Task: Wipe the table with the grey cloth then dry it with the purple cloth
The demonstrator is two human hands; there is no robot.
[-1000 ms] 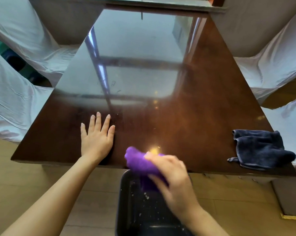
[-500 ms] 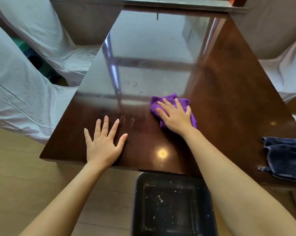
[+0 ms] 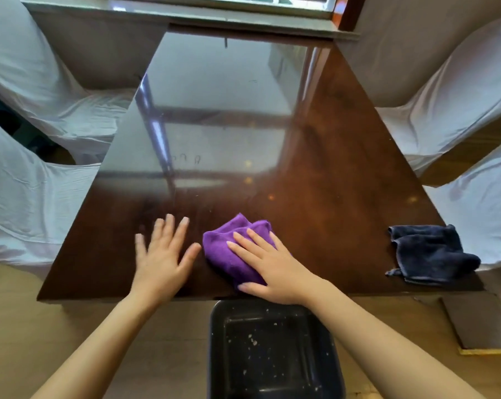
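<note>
On the left, two chairs under white covers [image 3: 27,180] stand along the left edge of the surface [image 3: 315,168], pulled just clear of it, which leaves that side free for wiping. The left hand [image 3: 161,259] lies near the near edge, left of centre, fingers spread and palm down with nothing in it; it looks a little blurred, so I cannot tell whether it bears down fully, but its place suggests a brace for the body while the other arm works. Just beside it, the purple cloth [image 3: 229,254] sits bunched on the surface close to the near edge, and the right hand [image 3: 269,269] presses flat on top of it, fingers splayed and pointing up and left, so that the palm's weight drives the cloth against the glossy wood; this reads as the drying step under way. Below the near edge, on the floor, a black tub [image 3: 272,349] flecked with pale crumbs stands right under the hands, probably to catch what gets swept off. Toward the near right corner the grey cloth [image 3: 430,253] lies crumpled and untouched, well apart from both hands, apparently set aside once the wet wipe was finished.
</note>
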